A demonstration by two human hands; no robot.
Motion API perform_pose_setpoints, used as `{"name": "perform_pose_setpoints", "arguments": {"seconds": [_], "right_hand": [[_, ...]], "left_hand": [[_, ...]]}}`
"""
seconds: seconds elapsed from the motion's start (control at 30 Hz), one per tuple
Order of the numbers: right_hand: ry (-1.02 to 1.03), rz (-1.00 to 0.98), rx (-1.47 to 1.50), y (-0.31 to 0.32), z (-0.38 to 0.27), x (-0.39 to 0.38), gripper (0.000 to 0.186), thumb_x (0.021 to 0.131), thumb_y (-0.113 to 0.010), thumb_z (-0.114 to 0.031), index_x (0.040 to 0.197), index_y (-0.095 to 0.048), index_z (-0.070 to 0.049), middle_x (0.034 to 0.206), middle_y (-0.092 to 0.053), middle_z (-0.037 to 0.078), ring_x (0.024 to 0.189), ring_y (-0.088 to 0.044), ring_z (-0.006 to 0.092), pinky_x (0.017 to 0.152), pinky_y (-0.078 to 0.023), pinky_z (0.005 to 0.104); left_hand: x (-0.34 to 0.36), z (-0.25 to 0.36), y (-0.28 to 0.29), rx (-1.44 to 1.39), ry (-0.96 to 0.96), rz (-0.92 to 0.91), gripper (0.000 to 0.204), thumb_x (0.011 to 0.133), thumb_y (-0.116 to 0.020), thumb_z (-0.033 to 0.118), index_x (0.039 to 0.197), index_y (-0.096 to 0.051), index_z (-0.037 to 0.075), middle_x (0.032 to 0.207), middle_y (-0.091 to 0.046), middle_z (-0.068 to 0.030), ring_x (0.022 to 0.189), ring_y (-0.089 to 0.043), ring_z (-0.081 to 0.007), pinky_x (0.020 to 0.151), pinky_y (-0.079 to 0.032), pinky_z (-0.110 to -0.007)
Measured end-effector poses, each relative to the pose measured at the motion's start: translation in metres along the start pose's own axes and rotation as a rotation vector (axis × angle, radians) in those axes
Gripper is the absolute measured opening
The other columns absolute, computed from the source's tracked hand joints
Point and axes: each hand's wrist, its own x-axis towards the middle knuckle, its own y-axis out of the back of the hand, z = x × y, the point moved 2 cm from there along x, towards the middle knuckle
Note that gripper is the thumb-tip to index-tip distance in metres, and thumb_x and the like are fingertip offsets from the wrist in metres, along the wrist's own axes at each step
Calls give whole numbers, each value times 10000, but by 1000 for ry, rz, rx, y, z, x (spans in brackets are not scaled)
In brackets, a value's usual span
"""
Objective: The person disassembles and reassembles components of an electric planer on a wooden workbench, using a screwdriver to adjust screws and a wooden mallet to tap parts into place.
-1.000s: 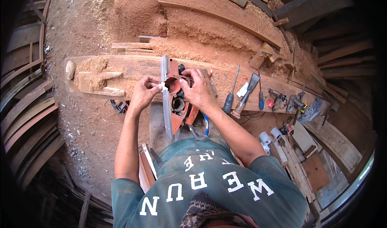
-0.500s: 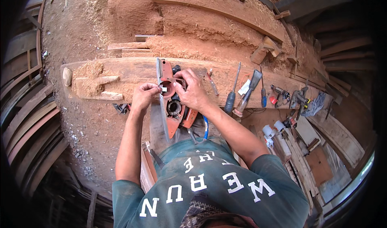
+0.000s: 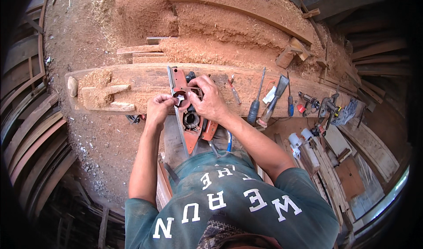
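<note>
An orange power planer [image 3: 191, 138] lies on its side with its silver sole facing left, resting across the bench edge and my lap. My left hand [image 3: 159, 110] pinches a small white piece [image 3: 179, 98] at a round recess in the planer's body. Opposite it, my right hand [image 3: 207, 100] grips the planer around that recess, thumb near the white piece, fingertips partly hidden. To the right on the wooden plank bench [image 3: 147, 77] lie a red-handled screwdriver [image 3: 234, 90], a long screwdriver [image 3: 254, 105], a wide chisel [image 3: 275, 99] and a blue-handled screwdriver [image 3: 290, 103].
Two power tools [image 3: 308, 101] [image 3: 328, 108] and a rag [image 3: 346, 112] sit at the bench's right. Sawdust-covered boards [image 3: 238, 13] lie beyond it, and stacked planks [image 3: 31, 134] line the left. White containers [image 3: 295, 139] stand low at the right.
Both hands and the planer's top have shifted slightly left and down in view; the white piece now sits further inside the round recess, still pinched by my left hand.
</note>
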Motion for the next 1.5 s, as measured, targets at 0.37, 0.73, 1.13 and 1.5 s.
{"name": "perform_pose_setpoints", "arguments": {"seconds": [0.37,0.73,1.13,1.5], "right_hand": [[5,-8,-1,1,-1,1,205,900,-719,-73,1066,-666,34,1060,-638,186,1030,-652,362,932,-534,442],[100,-45,-46,4,-7,-2,282,900,-722,-78,1143,-613,12,1092,-614,187,1045,-632,374,937,-518,467],[119,-47,-78,-2,-7,-2,277,892,-700,-31,1141,-583,4,1069,-580,182,1009,-606,368,903,-508,467],[144,-44,-98,-4,-7,0,275,886,-693,-16,1137,-583,7,1062,-592,180,1013,-613,370,913,-507,468]], "left_hand": [[-2,-7,0,-66,-55,123,111,916,-782,24,1010,-738,-17,929,-770,-68,823,-693,-119,776,-544,-267],[-21,3,16,556,-622,12,289,899,-669,-88,1132,-748,65,942,-701,-83,894,-675,-224,808,-543,-345],[-37,38,19,1419,-762,-199,723,854,-603,-60,1500,-599,265,981,-567,-91,1015,-592,-315,904,-515,-467],[-36,30,20,1396,-811,-165,716,839,-627,-45,1483,-614,270,976,-564,-86,1009,-593,-300,897,-506,-454]]}}
